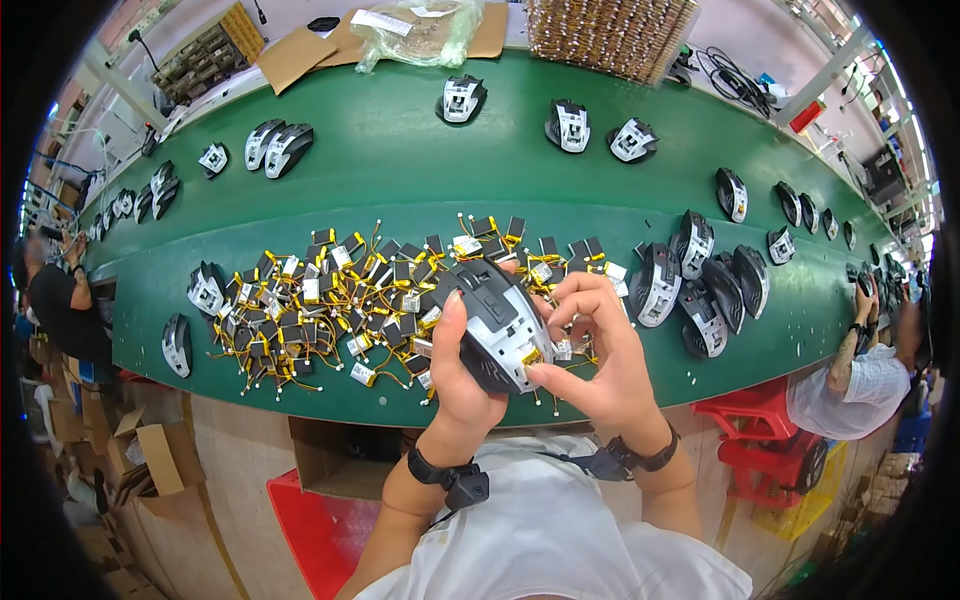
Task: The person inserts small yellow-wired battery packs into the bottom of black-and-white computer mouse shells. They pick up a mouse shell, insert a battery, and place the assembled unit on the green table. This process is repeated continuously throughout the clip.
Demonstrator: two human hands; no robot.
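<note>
A black and white computer mouse shell (pixel 488 318) is held tilted over the near edge of the green bench. My left hand (pixel 466 382) is closed round its left side, thumb up along the edge. At the shell's lower right, the thumb of my right hand (pixel 618 372) presses beside a small yellow-taped part (pixel 532 357) set in an opening. The other right fingers are bent at the shell's right side, their tips partly hidden. Behind and left of my hands lies a spread pile of small wired battery packs (pixel 315 310), black, silver and yellow.
Several mouse shells (pixel 655 285) cluster right of the pile, and two (pixel 177 345) lie left. More shells (pixel 570 127) sit along the green belt (pixel 370 150) beyond. Cardboard and a clear plastic bag (pixel 420 35) lie at the back. Co-workers (pixel 850 385) sit at both sides, near red stools (pixel 750 410).
</note>
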